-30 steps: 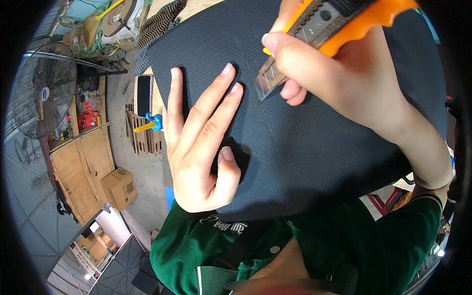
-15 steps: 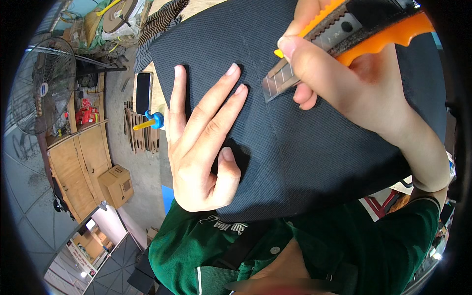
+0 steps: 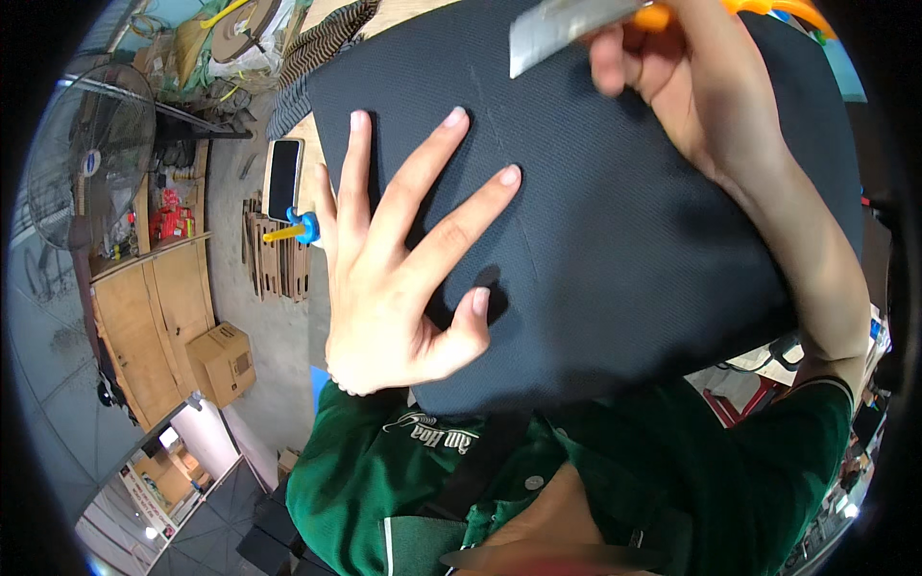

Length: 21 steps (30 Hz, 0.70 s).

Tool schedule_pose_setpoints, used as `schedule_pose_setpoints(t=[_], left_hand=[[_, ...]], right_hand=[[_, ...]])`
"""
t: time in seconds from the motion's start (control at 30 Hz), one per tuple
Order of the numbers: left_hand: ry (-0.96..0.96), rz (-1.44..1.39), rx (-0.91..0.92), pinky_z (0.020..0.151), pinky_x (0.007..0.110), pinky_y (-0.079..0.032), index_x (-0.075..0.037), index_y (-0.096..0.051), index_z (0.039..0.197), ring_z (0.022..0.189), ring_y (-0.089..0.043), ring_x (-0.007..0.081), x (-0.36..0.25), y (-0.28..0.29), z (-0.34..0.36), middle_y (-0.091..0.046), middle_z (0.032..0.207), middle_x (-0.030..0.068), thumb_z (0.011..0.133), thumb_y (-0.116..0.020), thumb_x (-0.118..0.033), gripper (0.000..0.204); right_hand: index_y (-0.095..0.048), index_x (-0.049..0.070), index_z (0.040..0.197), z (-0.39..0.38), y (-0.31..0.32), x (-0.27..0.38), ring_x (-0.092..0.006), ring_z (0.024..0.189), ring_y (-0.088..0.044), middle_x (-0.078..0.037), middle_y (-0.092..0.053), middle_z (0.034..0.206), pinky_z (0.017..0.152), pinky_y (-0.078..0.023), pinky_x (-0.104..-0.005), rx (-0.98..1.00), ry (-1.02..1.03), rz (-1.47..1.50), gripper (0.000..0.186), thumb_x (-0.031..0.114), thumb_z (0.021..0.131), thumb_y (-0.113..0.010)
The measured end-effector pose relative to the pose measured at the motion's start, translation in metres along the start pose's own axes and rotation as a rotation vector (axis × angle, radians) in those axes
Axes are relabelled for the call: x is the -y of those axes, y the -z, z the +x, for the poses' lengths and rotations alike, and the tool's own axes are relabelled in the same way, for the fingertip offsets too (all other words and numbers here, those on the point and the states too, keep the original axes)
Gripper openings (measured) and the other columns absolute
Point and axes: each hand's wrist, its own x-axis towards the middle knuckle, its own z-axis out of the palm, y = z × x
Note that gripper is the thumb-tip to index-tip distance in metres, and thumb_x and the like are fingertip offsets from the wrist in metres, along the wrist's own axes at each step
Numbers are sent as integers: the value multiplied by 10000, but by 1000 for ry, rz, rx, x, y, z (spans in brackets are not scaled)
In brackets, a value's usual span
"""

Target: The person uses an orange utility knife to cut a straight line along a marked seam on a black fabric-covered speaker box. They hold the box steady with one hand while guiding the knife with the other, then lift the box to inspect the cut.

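A dark textured sheet (image 3: 624, 288) with a faint thin line across it lies over a pale wooden work surface. My left hand (image 3: 394, 278) rests flat on it with fingers spread, left of the line. Near the far side, my right hand (image 3: 701, 106) grips an orange utility knife (image 3: 788, 12); its metal blade end (image 3: 552, 34) points left over the sheet, and part of the handle is hidden by my fingers.
At the left stand a blue-capped glue bottle with yellow nozzle (image 3: 305, 227), a black phone (image 3: 283, 180) and striped cloth (image 3: 322, 43). Beyond are wooden slats (image 3: 274, 259), a standing fan (image 3: 91, 163), a wooden cabinet (image 3: 144, 336) and a cardboard box (image 3: 221, 365).
My right hand and the knife have moved up toward the far edge, the blade now tilted flatter. My left fingers have spread wider, the index finger shifting right.
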Motion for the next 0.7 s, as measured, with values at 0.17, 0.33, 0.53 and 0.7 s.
schedule_pose_setpoints(t=[0.17, 0.33, 0.53, 0.7], left_hand=[[-84, 41, 9, 1164, 639, -111, -167, -753, 1197, 1407, -407, 431, -4, 6, -1, -609, 1370, 148, 884, -463, -437, 504], [-141, -53, 53, 1162, 633, -180, -144, -760, 1168, 1350, -484, 443, -14, 11, -13, -657, 1306, 138, 851, -494, -374, 473], [147, -76, 28, 1193, 600, -141, -168, -686, 1276, 1419, -422, 347, -54, 6, -39, -576, 1433, 55, 801, -627, -188, 480], [379, -2, -21, 1182, 625, -110, -183, -466, 1495, 1507, -233, 374, -70, -2, -50, -349, 1603, 98, 869, -592, -194, 639]], right_hand=[[-585, -28, 1164, 10, 4, -5, -179, 739, -650, -117, -671, 883, 649, -559, -305, -59, 86, -3, 259, 168, 999, -541], [-633, -11, 1094, 9, 5, -10, -166, 737, -646, -96, -673, 862, 644, -546, -295, 67, 91, 97, 226, 184, 989, -584], [-644, 1, 1026, 14, 14, -22, -158, 712, -637, -83, -652, 839, 633, -547, -285, 65, 112, 61, 190, 183, 1010, -592], [-647, 6, 986, 17, 14, -26, -134, 700, -635, -92, -669, 833, 602, -534, -261, 34, 163, -105, 196, 199, 1000, -615]])
